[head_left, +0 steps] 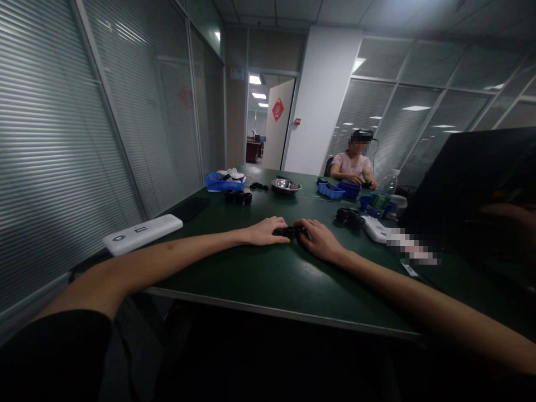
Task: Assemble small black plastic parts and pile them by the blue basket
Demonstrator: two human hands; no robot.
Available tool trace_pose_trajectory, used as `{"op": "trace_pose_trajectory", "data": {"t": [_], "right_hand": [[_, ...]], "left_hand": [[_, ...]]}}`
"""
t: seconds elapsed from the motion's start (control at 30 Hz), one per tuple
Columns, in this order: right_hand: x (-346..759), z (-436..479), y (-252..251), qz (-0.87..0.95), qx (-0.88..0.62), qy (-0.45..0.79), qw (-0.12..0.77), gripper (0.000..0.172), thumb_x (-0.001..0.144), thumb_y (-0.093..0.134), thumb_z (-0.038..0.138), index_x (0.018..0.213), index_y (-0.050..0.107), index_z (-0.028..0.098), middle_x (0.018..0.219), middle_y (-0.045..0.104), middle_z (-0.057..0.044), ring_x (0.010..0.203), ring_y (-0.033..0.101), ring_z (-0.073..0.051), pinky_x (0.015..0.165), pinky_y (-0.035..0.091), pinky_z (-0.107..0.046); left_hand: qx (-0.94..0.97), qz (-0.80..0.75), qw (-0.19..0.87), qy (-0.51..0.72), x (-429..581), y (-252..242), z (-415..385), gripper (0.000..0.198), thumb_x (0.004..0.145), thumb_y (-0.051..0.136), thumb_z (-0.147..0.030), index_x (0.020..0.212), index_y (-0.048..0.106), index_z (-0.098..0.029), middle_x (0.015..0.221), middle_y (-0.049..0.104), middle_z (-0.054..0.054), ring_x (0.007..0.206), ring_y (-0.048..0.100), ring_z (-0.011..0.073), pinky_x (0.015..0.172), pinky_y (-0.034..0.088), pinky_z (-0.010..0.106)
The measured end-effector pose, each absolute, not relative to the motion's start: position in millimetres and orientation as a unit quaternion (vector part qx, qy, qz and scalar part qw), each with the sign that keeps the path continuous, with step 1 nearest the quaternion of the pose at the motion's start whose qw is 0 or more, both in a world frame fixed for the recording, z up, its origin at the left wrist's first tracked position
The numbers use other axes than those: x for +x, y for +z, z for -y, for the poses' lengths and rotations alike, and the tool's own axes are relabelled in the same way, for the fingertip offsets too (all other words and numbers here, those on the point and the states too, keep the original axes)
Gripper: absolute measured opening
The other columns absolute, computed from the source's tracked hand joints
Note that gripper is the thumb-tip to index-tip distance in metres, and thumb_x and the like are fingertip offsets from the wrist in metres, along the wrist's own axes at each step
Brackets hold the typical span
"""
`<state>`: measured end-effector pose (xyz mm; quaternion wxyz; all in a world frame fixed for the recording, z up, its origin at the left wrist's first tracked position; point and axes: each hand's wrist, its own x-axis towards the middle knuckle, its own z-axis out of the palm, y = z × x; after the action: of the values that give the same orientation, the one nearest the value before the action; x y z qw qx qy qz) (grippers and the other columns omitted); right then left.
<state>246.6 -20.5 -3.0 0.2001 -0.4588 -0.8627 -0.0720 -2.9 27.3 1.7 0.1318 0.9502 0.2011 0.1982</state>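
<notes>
At the middle of the green table (234, 273), small glossy black parts (288, 231) lie between my two hands. My left hand (268, 231) comes in from the left, its thumb and fingers closed about the left side of these parts. From the other side, my right hand (320, 239) curls its fingers over their right end. Both hands rest low, at the tabletop. The fingers cover much of the parts, so their exact kind is hidden. Farther back on the left stand several similar black round parts (238, 196), and a black cluster (350, 218) sits to the right.
A blue basket (213, 183), a metal bowl (286, 187) and a smaller blue basket (330, 191) stand farther back. White power-bank-like blocks (144, 234) flank my arms. At right are a plastic bottle (383, 192) and a dark screen (473, 178). A co-worker (352, 164) sits across the table.
</notes>
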Motion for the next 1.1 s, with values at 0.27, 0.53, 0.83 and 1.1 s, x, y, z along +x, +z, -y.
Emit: {"op": "trace_pose_trajectory", "data": {"t": [0.27, 0.53, 0.83, 1.1], "right_hand": [[246.3, 21.4, -4.3, 0.858, -0.457, -0.061, 0.229, 0.03, 0.097, 0.052, 0.023, 0.128, 0.056, 0.023, 0.116, 0.066, -0.01, 0.105, 0.062, -0.026, 0.092, 0.05, -0.04], [242.6, 29.3, 2.3, 0.845, -0.414, -0.045, 0.336, 0.033, 0.102, 0.048, 0.028, 0.135, 0.053, 0.027, 0.121, 0.064, -0.009, 0.104, 0.064, -0.024, 0.093, 0.054, -0.04], [236.1, 35.1, 6.8, 0.894, -0.345, -0.014, 0.287, 0.038, 0.104, 0.045, 0.027, 0.141, 0.052, 0.028, 0.13, 0.063, -0.009, 0.115, 0.063, -0.025, 0.102, 0.052, -0.043], [234.8, 38.2, 11.6, 0.897, -0.351, 0.007, 0.269, 0.043, 0.103, 0.045, 0.025, 0.146, 0.051, 0.028, 0.133, 0.064, -0.009, 0.116, 0.065, -0.025, 0.103, 0.053, -0.043]], "left_hand": [[0.928, -0.288, 0.098, 0.215, -0.5, 0.0, -26.7, 0.044, 0.093, 0.059, -0.05, 0.122, 0.062, -0.017, 0.121, 0.061, 0.011, 0.11, 0.057, 0.0261, 0.097, 0.045, 0.04], [0.936, -0.282, 0.094, 0.189, -3.4, 1.8, -25.6, 0.045, 0.098, 0.048, -0.052, 0.123, 0.065, -0.02, 0.126, 0.06, 0.01, 0.115, 0.055, 0.0267, 0.098, 0.043, 0.04], [0.943, -0.268, 0.092, 0.176, -4.0, 5.2, -22.2, 0.045, 0.1, 0.045, -0.053, 0.121, 0.066, -0.019, 0.131, 0.058, 0.011, 0.118, 0.053, 0.0273, 0.1, 0.042, 0.041], [0.935, -0.279, 0.091, 0.199, -3.4, 1.9, -25.0, 0.045, 0.096, 0.053, -0.054, 0.122, 0.066, -0.019, 0.127, 0.061, 0.011, 0.115, 0.056, 0.0266, 0.098, 0.044, 0.04]]}}
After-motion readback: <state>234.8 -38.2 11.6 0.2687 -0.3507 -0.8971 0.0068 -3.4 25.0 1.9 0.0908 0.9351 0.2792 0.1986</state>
